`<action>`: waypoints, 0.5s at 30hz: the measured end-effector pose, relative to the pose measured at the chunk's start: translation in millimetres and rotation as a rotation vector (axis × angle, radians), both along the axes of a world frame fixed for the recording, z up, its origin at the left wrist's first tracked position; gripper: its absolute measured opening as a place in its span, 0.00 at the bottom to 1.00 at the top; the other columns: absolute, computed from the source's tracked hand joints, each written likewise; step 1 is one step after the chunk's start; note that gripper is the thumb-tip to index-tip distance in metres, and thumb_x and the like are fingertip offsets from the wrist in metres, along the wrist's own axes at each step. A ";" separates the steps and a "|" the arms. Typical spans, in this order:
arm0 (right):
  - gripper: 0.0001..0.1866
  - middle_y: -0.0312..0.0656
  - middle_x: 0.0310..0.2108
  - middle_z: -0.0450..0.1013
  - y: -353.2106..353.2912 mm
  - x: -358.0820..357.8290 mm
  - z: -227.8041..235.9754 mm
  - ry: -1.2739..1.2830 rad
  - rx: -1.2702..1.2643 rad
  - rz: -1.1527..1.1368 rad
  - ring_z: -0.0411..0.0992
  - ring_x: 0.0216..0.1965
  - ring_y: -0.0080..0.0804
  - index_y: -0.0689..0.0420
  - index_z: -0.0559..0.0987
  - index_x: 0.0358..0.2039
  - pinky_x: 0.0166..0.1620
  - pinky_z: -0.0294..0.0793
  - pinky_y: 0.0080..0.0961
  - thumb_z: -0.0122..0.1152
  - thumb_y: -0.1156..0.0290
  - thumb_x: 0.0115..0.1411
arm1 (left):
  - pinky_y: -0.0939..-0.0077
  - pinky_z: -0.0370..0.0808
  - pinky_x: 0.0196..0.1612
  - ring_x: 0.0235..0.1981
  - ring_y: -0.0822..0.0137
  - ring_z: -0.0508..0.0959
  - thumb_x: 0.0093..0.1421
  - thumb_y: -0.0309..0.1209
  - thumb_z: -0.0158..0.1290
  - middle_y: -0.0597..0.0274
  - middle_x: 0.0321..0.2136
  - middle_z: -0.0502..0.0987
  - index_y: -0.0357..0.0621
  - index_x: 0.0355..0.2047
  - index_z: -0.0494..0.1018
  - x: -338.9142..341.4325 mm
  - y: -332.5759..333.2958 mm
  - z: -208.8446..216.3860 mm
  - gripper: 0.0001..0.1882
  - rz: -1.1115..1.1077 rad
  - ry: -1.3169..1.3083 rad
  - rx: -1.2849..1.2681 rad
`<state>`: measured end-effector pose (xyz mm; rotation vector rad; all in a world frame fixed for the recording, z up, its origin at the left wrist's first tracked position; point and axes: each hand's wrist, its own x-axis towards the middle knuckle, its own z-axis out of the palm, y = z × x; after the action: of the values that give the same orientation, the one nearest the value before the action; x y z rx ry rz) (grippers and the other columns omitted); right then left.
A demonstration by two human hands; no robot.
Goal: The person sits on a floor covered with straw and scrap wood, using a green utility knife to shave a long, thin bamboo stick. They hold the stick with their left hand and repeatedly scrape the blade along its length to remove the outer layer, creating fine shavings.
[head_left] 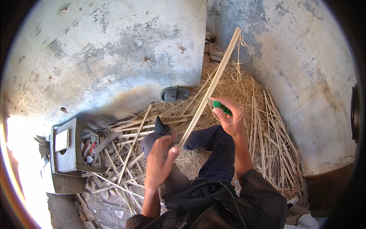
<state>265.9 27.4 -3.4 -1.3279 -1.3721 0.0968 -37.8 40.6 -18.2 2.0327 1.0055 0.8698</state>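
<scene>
From near left to far right, a pale wooden strip (206,99) runs before you. Your left hand (157,162) pinches its near end between thumb and fingers; your right hand (233,117) grips a green-handled tool (222,108) beside its middle. Thin loose strips (280,152) lie right, a grey sandal (172,94) far.

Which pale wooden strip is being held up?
The long pale wooden strip slanting up from the left hand, past the right hand; the other pale wooden strips lie piled below.
</scene>
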 end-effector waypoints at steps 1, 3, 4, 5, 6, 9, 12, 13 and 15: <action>0.16 0.43 0.38 0.87 -1.4 -3.2 2.9 -0.007 0.003 0.012 0.85 0.35 0.26 0.57 0.90 0.49 0.30 0.79 0.22 0.75 0.61 0.66 | 0.63 0.82 0.47 0.47 0.55 0.88 0.78 0.38 0.53 0.45 0.49 0.85 0.34 0.61 0.72 9.7 4.6 4.8 0.20 -0.033 -0.063 -0.008; 0.16 0.45 0.38 0.87 -4.2 -6.9 9.7 -0.069 0.010 0.030 0.86 0.34 0.29 0.57 0.90 0.49 0.30 0.79 0.23 0.76 0.62 0.65 | 0.69 0.80 0.42 0.40 0.63 0.86 0.79 0.37 0.52 0.50 0.43 0.85 0.34 0.63 0.71 29.4 5.5 18.0 0.21 -0.115 -0.174 -0.115; 0.16 0.46 0.38 0.87 -4.6 -7.4 11.7 -0.101 0.014 0.039 0.86 0.34 0.30 0.56 0.90 0.49 0.30 0.80 0.24 0.76 0.63 0.64 | 0.73 0.79 0.40 0.37 0.67 0.85 0.79 0.37 0.52 0.53 0.40 0.84 0.35 0.63 0.71 37.6 5.3 22.4 0.21 -0.157 -0.230 -0.169; 0.16 0.46 0.37 0.87 -4.2 -7.9 12.5 -0.115 0.042 0.037 0.86 0.33 0.31 0.56 0.90 0.49 0.30 0.80 0.24 0.77 0.62 0.63 | 0.75 0.76 0.37 0.33 0.71 0.81 0.80 0.36 0.50 0.56 0.36 0.82 0.35 0.63 0.72 43.1 7.0 22.5 0.20 -0.172 -0.243 -0.215; 0.16 0.46 0.37 0.87 -3.8 -8.1 13.3 -0.130 0.069 0.036 0.85 0.32 0.32 0.56 0.90 0.49 0.30 0.79 0.24 0.77 0.62 0.63 | 0.77 0.73 0.34 0.30 0.75 0.77 0.80 0.36 0.49 0.60 0.32 0.79 0.35 0.62 0.72 48.2 9.5 20.4 0.19 -0.186 -0.257 -0.261; 0.16 0.44 0.35 0.87 -5.6 -9.2 16.0 -0.155 0.075 0.002 0.85 0.30 0.33 0.54 0.90 0.48 0.29 0.79 0.24 0.77 0.62 0.62 | 0.69 0.71 0.30 0.23 0.71 0.71 0.81 0.33 0.48 0.62 0.20 0.71 0.37 0.49 0.78 56.3 8.5 27.2 0.12 -0.157 -0.244 -0.299; 0.16 0.40 0.33 0.87 -9.0 -10.2 12.7 -0.203 0.046 -0.054 0.84 0.28 0.31 0.52 0.90 0.47 0.27 0.77 0.24 0.78 0.60 0.61 | 0.68 0.70 0.29 0.21 0.69 0.71 0.81 0.33 0.47 0.60 0.18 0.70 0.37 0.41 0.77 55.5 1.8 28.9 0.14 -0.105 -0.182 -0.253; 0.16 0.39 0.32 0.86 -9.7 -10.9 10.8 -0.225 0.037 -0.074 0.84 0.27 0.31 0.52 0.91 0.46 0.26 0.76 0.24 0.78 0.59 0.61 | 0.67 0.70 0.29 0.21 0.67 0.72 0.81 0.33 0.47 0.59 0.18 0.70 0.37 0.40 0.76 55.1 0.5 27.7 0.15 -0.099 -0.169 -0.241; 0.16 0.37 0.31 0.86 -11.1 -12.6 6.9 -0.250 0.038 -0.103 0.83 0.26 0.31 0.50 0.91 0.46 0.26 0.75 0.24 0.79 0.58 0.60 | 0.66 0.70 0.28 0.20 0.65 0.72 0.81 0.34 0.46 0.57 0.18 0.70 0.37 0.38 0.75 53.9 -1.7 24.3 0.15 -0.086 -0.151 -0.226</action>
<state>253.3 16.2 3.5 -1.4111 -1.5026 -0.1696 16.1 39.0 6.1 1.7795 0.8841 0.8129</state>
